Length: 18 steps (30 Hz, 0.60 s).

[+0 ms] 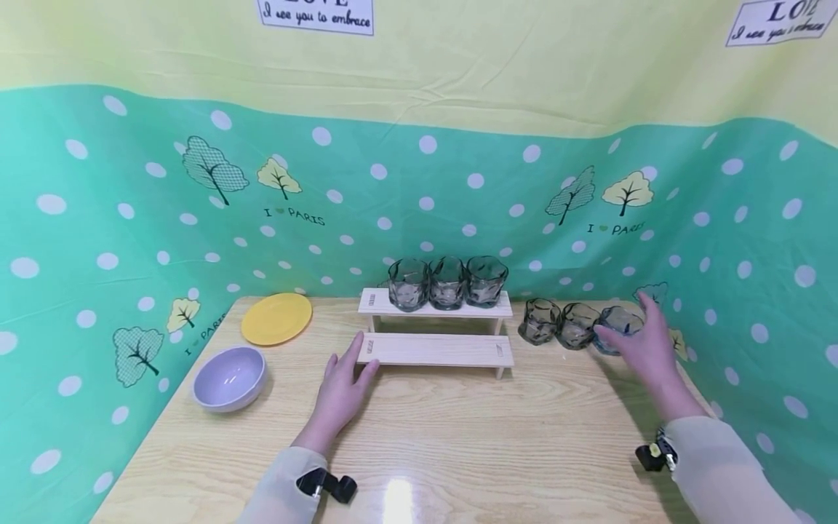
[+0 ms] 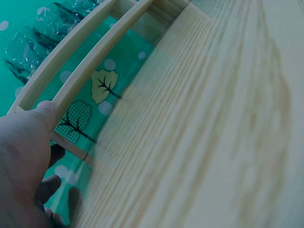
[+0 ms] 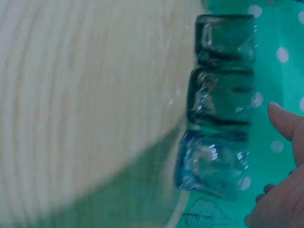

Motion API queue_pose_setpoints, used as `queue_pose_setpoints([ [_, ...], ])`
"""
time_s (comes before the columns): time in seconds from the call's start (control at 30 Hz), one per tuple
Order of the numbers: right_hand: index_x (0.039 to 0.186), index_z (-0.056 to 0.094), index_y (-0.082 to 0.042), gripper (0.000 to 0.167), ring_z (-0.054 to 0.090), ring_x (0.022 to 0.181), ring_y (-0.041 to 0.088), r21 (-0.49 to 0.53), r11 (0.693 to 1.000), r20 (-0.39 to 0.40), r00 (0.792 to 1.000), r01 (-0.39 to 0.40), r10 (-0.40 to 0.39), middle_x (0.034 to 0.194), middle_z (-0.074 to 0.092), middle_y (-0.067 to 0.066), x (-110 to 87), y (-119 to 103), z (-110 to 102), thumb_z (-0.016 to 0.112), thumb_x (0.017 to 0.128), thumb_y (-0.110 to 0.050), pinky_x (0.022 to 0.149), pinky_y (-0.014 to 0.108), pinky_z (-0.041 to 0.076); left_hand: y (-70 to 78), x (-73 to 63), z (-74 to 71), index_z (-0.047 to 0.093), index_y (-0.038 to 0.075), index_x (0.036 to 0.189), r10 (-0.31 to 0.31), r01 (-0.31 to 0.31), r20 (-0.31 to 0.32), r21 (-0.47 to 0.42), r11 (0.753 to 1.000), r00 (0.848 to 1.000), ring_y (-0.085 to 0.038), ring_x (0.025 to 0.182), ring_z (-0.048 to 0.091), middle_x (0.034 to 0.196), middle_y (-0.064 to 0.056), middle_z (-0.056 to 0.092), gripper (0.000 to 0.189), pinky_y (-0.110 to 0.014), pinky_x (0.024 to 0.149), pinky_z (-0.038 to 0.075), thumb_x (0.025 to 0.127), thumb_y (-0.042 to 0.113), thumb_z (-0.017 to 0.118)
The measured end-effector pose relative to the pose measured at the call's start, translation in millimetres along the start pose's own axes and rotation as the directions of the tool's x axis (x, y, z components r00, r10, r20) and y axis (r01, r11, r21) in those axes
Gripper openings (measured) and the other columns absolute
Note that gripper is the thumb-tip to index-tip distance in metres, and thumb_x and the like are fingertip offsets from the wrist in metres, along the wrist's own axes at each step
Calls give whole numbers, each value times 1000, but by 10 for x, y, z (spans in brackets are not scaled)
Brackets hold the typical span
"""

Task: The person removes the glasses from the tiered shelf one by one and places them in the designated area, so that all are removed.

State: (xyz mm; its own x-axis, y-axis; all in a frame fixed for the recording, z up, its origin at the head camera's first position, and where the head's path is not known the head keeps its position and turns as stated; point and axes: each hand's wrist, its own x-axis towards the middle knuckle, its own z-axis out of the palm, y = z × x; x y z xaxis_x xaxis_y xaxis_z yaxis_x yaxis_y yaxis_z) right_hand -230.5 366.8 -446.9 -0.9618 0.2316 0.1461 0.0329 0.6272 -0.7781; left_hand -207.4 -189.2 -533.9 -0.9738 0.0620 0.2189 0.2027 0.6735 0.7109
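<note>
My left hand (image 1: 342,388) rests at the left end of a two-tier light wooden rack (image 1: 437,349). In the left wrist view, the thumb (image 2: 45,111) touches the front edge of the lower shelf. Three grey glass tumblers (image 1: 447,284) stand side by side on the upper shelf. Right of the rack, two grey tumblers (image 1: 578,325) and a bluish tumbler (image 1: 618,327) stand in a row on the table. My right hand (image 1: 644,349) is spread at the bluish one, thumb and fingers apart. The right wrist view shows that hand (image 3: 280,175) separate from the glass.
A yellow plate (image 1: 277,319) lies at the table's back left, with a lilac bowl (image 1: 229,378) in front of it. Green patterned cloth (image 1: 419,196) hangs behind and along both sides of the wood-grain table (image 1: 484,444).
</note>
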Motion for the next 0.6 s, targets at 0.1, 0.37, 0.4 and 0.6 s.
queue_pose_setpoints([
  [0.1,178,-1,-11,123,10,161,62,-28,999,-17,1000,20,-20,181,2,29,-15,-130,26,85,98,-48,122,85,18,5,-2,-3,29,5,175,-5,5,4,-4,1000,1000,-42,156,44,169,-24,45,74,-59,137,6,116,35,62],
  [0.37,179,2,-15,119,10,164,56,31,997,-10,998,68,-68,183,6,22,-85,-509,181,86,99,-43,127,80,16,7,-4,-7,27,7,175,-3,3,7,-3,1000,1000,-42,156,43,169,-23,45,75,-59,137,6,116,37,61],
  [0.4,179,2,-16,119,11,165,55,36,997,-6,997,75,-75,183,6,21,-89,-557,207,86,99,-43,128,79,15,6,-3,-6,28,7,175,-3,3,6,-2,1000,1000,-41,156,44,169,-23,45,75,-59,137,6,116,38,61],
  [0.6,179,5,-23,120,13,167,48,84,989,9,993,119,-120,184,9,11,-91,-829,395,89,96,-42,130,75,16,-3,-3,3,28,6,175,0,0,1,0,1000,1000,-41,156,44,169,-23,46,75,-59,137,7,116,38,61],
])
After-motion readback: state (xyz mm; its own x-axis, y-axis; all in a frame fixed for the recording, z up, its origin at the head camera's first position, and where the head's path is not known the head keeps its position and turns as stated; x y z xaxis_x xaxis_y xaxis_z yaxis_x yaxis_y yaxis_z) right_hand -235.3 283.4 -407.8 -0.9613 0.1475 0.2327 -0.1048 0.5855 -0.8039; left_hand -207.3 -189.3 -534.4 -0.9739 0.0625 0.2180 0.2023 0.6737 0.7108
